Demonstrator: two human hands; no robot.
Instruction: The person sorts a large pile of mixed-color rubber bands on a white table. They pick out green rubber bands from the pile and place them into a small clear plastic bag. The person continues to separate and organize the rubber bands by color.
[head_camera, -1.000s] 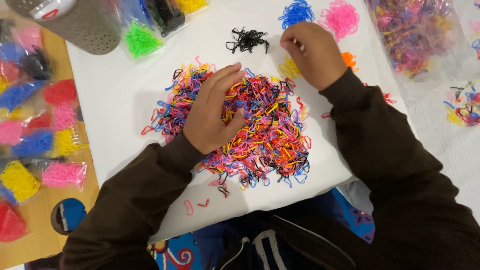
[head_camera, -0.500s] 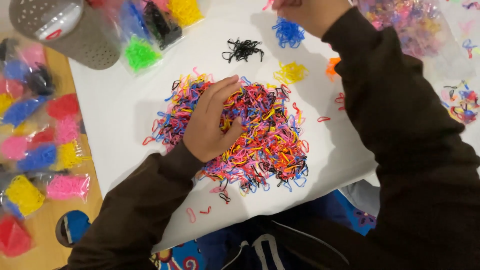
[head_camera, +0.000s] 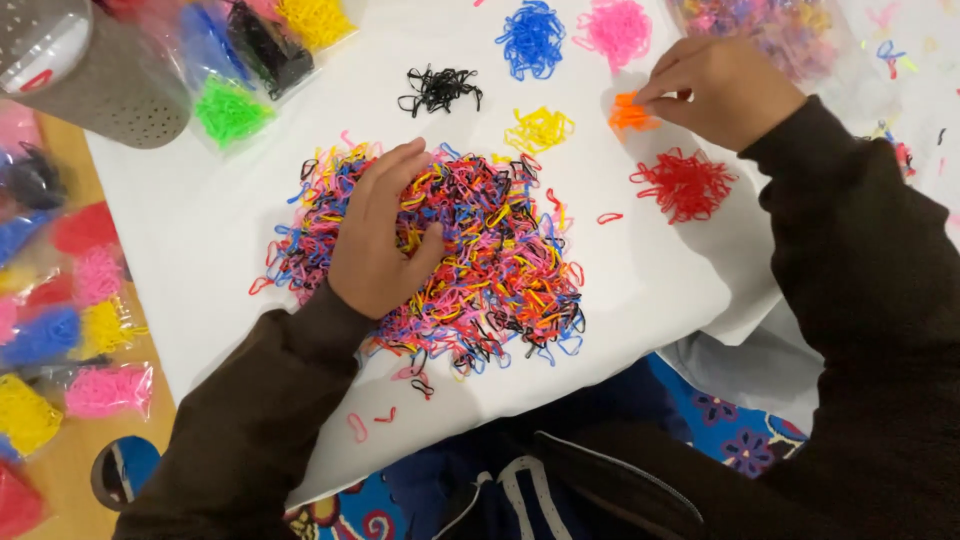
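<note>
Bands (head_camera: 470, 250), tiny, light and stretchy, lay heaped on the white sheet (head_camera: 200, 230) under the flat, open left hand (head_camera: 380, 235). Right hand (head_camera: 725, 90) pinched fingertips at the orange pile (head_camera: 630, 112); whether a band sat between them I couldn't tell, though a fingertip pinch probably suited such bits best

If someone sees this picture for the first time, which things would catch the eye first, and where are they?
First is the big mixed pile of small multicoloured rubber bands in the middle of the white sheet, with the left hand lying flat on it. Above it lie small sorted heaps, one colour each: black, blue, pink, yellow and red. The right hand touches the orange heap with its fingertips.
</note>
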